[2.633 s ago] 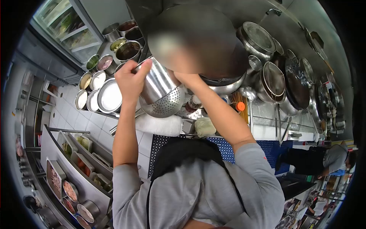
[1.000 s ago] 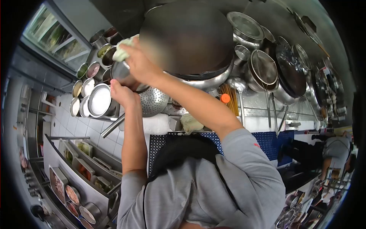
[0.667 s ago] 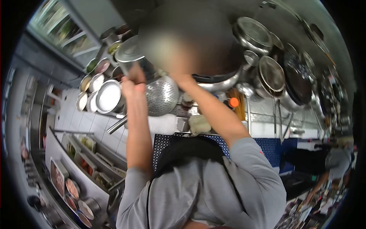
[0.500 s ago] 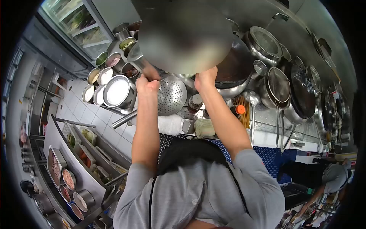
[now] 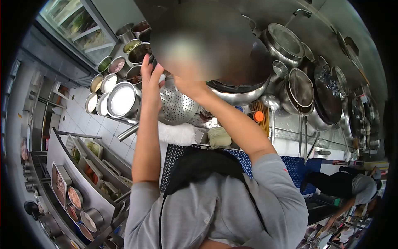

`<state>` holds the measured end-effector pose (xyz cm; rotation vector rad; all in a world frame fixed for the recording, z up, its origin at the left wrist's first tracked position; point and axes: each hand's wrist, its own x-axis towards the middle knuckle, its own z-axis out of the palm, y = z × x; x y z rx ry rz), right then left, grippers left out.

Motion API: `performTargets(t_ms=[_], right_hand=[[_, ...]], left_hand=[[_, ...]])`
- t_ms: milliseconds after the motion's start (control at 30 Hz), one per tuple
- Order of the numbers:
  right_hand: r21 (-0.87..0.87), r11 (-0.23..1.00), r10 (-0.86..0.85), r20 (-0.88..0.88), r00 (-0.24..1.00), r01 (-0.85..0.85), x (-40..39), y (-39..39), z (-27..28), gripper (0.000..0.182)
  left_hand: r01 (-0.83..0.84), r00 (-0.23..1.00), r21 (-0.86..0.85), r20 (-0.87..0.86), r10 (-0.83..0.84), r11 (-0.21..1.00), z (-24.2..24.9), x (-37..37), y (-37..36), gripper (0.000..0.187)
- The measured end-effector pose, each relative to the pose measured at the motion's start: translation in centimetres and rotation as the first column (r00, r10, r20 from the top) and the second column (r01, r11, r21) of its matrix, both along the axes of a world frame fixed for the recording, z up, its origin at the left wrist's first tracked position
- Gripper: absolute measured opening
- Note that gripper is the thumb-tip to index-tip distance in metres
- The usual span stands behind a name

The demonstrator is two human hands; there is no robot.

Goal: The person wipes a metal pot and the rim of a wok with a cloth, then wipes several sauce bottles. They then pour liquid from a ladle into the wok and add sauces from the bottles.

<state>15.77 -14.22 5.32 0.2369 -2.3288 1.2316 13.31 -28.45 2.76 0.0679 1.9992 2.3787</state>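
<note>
My left hand (image 5: 152, 81) is raised at the left edge of the blurred area, its visible fingers apart, with nothing visible between them. Beside it lies a perforated steel strainer (image 5: 179, 106), its handle pointing to the lower left. My right hand (image 5: 191, 86) reaches up and left across the strainer's upper edge. Blur covers its fingers, so whatever they hold is hidden. A dark wok (image 5: 259, 68) sits to the right, partly behind the same blur.
Metal pots (image 5: 123, 99) and small bowls stand at the left. A folded white cloth (image 5: 176, 133), an orange-capped bottle (image 5: 258, 116) and a ladle (image 5: 271, 102) lie nearer. Stacked strainers (image 5: 301, 87) stand right. Another person (image 5: 362, 189) is at the lower right.
My right hand has moved left, closer to my left hand. My left hand has risen slightly and its fingers have spread from a closed grip.
</note>
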Motion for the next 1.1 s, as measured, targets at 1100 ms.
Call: performTargets(t_ms=[1100], right_hand=[[0.777, 0.59, 0.522, -0.16, 0.837, -0.22, 1.4, 6.7, -2.4, 0.019]], left_hand=[[0.423, 0.901, -0.08, -0.065, -0.428, 0.903, 2.0, -5.0, -2.9, 0.093]])
